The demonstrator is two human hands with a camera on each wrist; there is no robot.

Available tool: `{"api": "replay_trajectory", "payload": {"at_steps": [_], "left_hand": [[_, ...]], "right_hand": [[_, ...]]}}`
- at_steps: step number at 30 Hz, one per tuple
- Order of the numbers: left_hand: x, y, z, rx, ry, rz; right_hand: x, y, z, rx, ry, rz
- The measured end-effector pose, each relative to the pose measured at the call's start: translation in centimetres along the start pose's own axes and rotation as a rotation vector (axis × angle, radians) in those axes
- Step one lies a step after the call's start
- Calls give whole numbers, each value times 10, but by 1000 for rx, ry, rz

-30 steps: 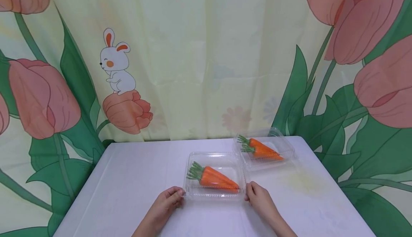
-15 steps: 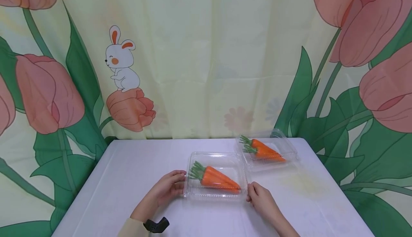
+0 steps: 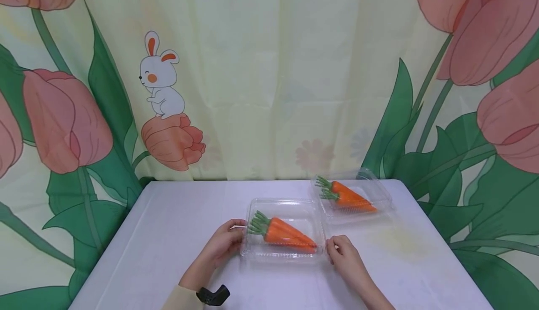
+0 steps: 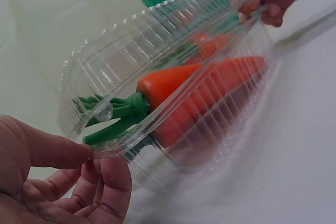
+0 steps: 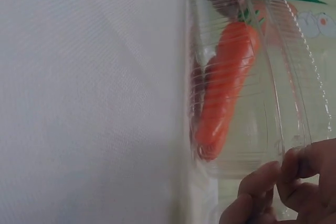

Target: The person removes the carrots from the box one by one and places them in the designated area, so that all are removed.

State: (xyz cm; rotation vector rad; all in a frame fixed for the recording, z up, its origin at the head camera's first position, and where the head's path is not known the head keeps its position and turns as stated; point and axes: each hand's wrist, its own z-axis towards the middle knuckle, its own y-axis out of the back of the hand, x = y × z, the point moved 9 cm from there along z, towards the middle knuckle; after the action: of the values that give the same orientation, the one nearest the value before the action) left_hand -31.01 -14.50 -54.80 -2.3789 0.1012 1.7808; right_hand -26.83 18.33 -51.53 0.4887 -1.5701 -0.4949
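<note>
In the head view, a clear plastic clamshell box (image 3: 283,255) lies on the white table with orange carrots (image 3: 288,234) inside, green tops to the left. Its lid is down. My left hand (image 3: 226,241) is at the box's left side; the left wrist view shows thumb and fingers pinching the rim at a corner. At the front right corner, my right hand (image 3: 346,256) pinches the rim between thumb and finger, as the right wrist view (image 5: 294,187) also shows for this hand.
A second clear box (image 3: 381,193) holding two carrots (image 3: 347,195) stands behind and to the right, near the table's back edge. A curtain (image 3: 236,90) printed with tulips and a rabbit hangs behind the table (image 3: 168,216).
My left hand has shifted from the box's front left corner farther back along its left side, and a black wrist strap has come into view. The box stays in place; the view shifts slightly.
</note>
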Motion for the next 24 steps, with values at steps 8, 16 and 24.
{"api": "replay_trajectory", "payload": {"at_steps": [8, 16, 24], "left_hand": [[3, 1, -4, -36, 17, 19], [4, -2, -8, -38, 38, 8], [7, -4, -13, -22, 47, -6]], "right_hand": [[1, 7, 1, -49, -3, 56], [10, 19, 4, -94, 73, 94], [19, 27, 8, -130, 104, 172]]}}
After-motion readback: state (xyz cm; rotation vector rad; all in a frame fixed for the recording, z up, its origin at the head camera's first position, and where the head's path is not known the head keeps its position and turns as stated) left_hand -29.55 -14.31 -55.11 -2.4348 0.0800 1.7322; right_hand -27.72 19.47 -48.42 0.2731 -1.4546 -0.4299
